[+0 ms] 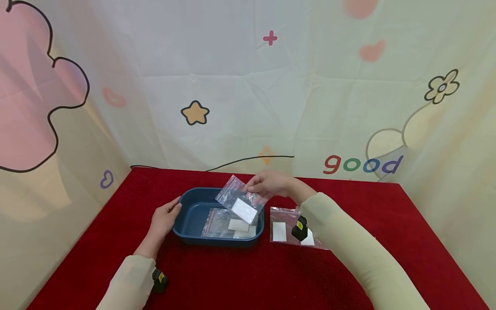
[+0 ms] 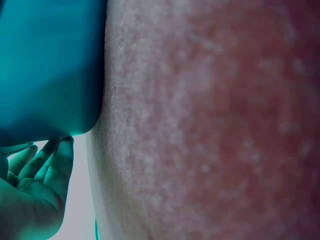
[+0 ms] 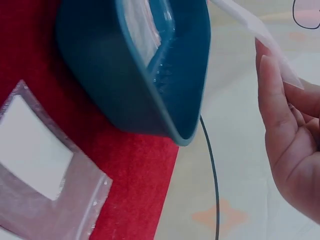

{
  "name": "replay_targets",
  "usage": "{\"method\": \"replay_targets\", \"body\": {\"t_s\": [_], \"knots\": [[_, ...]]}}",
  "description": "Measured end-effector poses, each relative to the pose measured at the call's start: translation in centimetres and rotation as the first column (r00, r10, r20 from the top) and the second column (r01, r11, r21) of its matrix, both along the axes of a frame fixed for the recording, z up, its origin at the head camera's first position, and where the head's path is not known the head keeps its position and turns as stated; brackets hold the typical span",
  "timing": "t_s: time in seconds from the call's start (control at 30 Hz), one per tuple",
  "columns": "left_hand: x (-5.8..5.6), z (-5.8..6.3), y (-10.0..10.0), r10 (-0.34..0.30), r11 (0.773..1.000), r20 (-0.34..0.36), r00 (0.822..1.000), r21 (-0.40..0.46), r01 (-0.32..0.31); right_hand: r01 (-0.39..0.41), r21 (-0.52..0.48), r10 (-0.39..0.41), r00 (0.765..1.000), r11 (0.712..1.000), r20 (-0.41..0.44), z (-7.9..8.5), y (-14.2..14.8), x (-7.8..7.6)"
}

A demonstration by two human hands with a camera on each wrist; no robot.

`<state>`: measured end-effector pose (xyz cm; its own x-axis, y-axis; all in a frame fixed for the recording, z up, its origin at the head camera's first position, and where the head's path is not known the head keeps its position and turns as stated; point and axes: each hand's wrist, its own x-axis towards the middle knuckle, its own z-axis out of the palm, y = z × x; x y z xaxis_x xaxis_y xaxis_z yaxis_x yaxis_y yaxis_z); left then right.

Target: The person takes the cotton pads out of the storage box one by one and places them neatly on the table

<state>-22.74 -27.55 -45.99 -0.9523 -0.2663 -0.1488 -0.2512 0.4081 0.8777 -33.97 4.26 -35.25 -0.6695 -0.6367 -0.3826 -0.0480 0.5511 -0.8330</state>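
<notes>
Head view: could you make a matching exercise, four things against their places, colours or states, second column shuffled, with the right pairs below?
Things
1. Right hand
2. Tub
3. Left hand
4. Cloth

Places, colours or states
A. red, under the tub
B. touching the tub's left end
C. holding a clear bag
D. blue, with bags lying inside

Pairs: 1-C, 2-D, 3-B, 4-A

2 arms [image 1: 360, 249] extended, left grip [image 1: 164, 217] lower, fingers bent, right grip [image 1: 269, 184] raised, pinching

bag [image 3: 50, 172] near blue bin [image 3: 100, 70] on red cloth [image 3: 137, 190]
</notes>
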Motion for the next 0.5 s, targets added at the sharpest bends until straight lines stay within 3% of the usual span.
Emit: {"method": "replay_targets", "body": {"t_s": [0.5], "knots": [[0.0,0.0,0.1,0.002,1.000,-0.002,1.000,-0.002,-0.002,0.152,-0.124,-0.151,0.988,0.980,0.022,-2.2,3.0,1.6]]}}
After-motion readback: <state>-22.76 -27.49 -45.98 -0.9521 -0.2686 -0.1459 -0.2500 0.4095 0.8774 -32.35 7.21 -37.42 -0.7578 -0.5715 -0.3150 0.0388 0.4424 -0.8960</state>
